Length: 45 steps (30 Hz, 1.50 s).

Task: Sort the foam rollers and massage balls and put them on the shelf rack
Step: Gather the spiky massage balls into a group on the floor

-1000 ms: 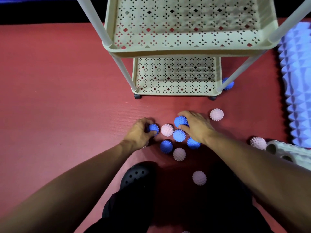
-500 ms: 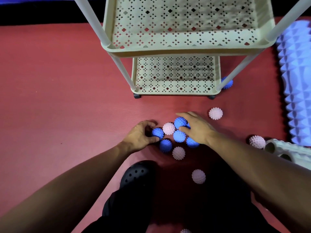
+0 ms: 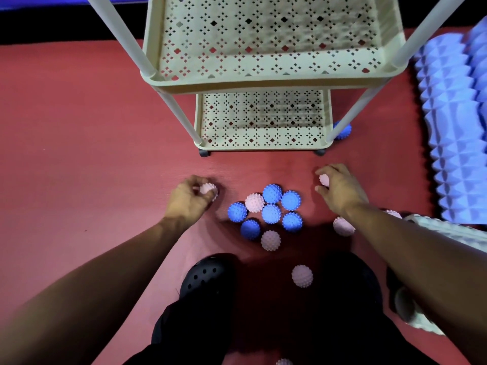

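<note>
Several spiky blue massage balls [image 3: 271, 213] lie clustered on the red mat with a pink ball [image 3: 254, 202] among them. My left hand [image 3: 188, 200] curls round a pink ball [image 3: 209, 190] left of the cluster. My right hand [image 3: 340, 189] curls round another pink ball [image 3: 324, 179] to the right. More pink balls lie loose at the cluster's near edge [image 3: 270, 240], under my right forearm [image 3: 342, 225] and nearer my legs [image 3: 302, 275]. The cream shelf rack [image 3: 263, 80] stands just beyond, both visible trays bare.
A lone blue ball [image 3: 342, 130] sits behind the rack's right leg. A lilac ridged foam roller [image 3: 453, 122] lies at the right edge, a white roller [image 3: 448, 233] under my right arm. My black shoe [image 3: 205, 275] is on the mat near the balls.
Both hands left the blue cluster and moved outward: the left went left onto a pink ball, the right went right onto a pink ball. The blue balls now lie bunched together.
</note>
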Each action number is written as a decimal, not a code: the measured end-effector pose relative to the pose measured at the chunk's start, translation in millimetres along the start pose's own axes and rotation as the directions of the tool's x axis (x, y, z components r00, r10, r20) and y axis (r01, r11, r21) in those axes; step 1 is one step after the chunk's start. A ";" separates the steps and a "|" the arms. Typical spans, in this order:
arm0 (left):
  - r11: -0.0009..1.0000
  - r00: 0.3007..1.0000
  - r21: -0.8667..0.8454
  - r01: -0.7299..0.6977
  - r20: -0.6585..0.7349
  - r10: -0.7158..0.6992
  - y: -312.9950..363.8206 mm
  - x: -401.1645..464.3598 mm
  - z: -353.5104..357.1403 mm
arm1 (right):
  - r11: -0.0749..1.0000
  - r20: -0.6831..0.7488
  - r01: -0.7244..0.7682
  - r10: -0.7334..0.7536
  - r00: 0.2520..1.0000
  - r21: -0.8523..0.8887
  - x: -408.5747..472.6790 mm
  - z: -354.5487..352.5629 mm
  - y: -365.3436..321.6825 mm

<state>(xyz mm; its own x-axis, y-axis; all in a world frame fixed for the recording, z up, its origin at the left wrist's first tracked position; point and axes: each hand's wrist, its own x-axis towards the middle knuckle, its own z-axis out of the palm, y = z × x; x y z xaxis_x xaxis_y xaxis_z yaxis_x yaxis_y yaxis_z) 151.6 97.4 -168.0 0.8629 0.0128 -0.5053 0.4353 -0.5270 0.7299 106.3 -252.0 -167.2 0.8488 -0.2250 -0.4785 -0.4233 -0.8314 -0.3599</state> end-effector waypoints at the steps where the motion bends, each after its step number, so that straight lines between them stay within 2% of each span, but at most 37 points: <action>1: 1.000 1.000 -0.024 0.014 -0.016 -0.014 7.8 3.1 3.3 | 0.999 -0.002 -0.022 0.022 1.000 0.040 -1.4 -0.6 1.1; 4: 1.000 0.999 -0.028 -0.001 0.050 0.002 22.5 7.5 18.5 | 0.993 -0.021 -0.029 0.031 0.999 0.116 -6.9 -4.4 -0.4; 7: 1.000 0.989 -0.012 0.020 0.148 -0.018 23.9 7.7 33.4 | 0.983 0.051 -0.050 0.041 0.998 0.178 -14.3 -5.5 -1.5; 11: 0.998 0.973 0.059 0.002 0.231 -0.016 22.7 2.0 43.0 | 0.988 0.201 -0.065 0.036 0.979 0.138 -21.7 -2.2 4.5; 17: 1.000 0.959 0.025 -0.008 0.284 0.000 22.6 3.2 43.6 | 0.988 0.271 -0.006 -0.036 0.962 0.155 -19.7 1.4 3.9; 20: 0.996 0.942 0.083 -0.034 0.336 0.004 22.2 0.8 43.9 | 0.981 0.271 0.005 -0.059 0.961 0.194 -18.2 -0.8 0.0; 24: 0.935 0.935 0.301 -0.187 0.346 0.075 19.5 -3.2 38.0 | 0.982 0.271 0.036 -0.087 0.959 0.188 -21.3 -5.5 2.5; 26: 0.885 0.939 0.360 -0.293 0.283 0.196 23.7 -12.0 37.2 | 0.982 0.227 0.106 -0.140 0.964 0.156 -26.7 -9.0 3.6; 29: 0.795 0.867 0.347 -0.497 0.239 0.438 34.0 -30.2 41.5 | 0.957 0.134 0.262 -0.278 0.951 0.124 -39.3 -13.7 0.7; 31: 0.801 0.834 0.264 -0.538 0.304 0.460 42.6 -45.4 47.7 | 0.938 0.162 0.331 -0.345 0.925 0.108 -50.4 -14.0 -4.8; 35: 0.875 0.806 0.132 -0.467 0.471 0.359 47.0 -77.6 66.7 | 0.939 0.279 0.333 -0.343 0.897 0.081 -63.4 -5.1 -11.7; 38: 0.915 0.779 0.167 -0.368 0.593 0.205 39.7 -99.5 77.7 | 0.937 0.385 0.348 -0.332 0.861 0.029 -68.8 -4.2 -12.7; 41: 0.880 0.679 0.260 -0.398 0.728 0.092 24.7 -116.1 86.1 | 0.917 0.503 0.394 -0.314 0.805 -0.059 -78.1 1.7 -9.4; 45: 0.866 0.535 0.316 -0.388 0.842 -0.069 3.5 -138.2 102.2 | 0.895 0.575 0.442 -0.330 0.749 -0.063 -95.6 15.5 -2.1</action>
<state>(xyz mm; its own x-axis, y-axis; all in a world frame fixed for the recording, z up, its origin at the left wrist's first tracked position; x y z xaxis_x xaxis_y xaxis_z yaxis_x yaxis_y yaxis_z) 7.6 6.9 -142.6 0.2149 -0.6728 -0.7079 -0.0390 -0.7301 0.6822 21.1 -220.9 -133.0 0.5929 0.3976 -0.7003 0.0168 -0.8755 -0.4828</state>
